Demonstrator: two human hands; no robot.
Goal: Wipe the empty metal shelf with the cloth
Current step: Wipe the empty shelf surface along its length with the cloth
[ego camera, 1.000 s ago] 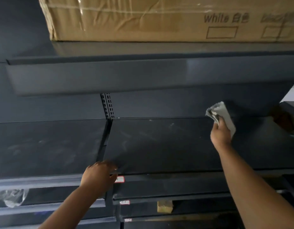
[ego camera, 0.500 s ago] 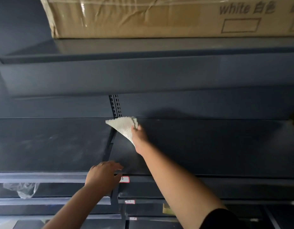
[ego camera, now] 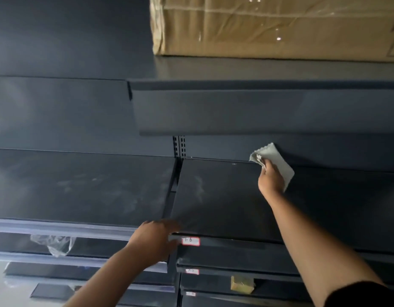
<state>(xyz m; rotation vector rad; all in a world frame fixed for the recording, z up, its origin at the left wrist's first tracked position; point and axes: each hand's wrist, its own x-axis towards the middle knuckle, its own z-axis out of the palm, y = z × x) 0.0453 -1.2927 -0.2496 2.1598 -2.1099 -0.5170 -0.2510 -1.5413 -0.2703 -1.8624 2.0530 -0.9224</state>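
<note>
Two bare hands are working at the dark metal shelf: the right hand is reaching toward its back edge, fingers curled and pinching a bunched pale grey cloth that is lying against the surface there. The left hand is resting on the shelf's front left corner, fingers together, beside a red-bordered label. A cardboard box is sitting on the shelf above.
</note>
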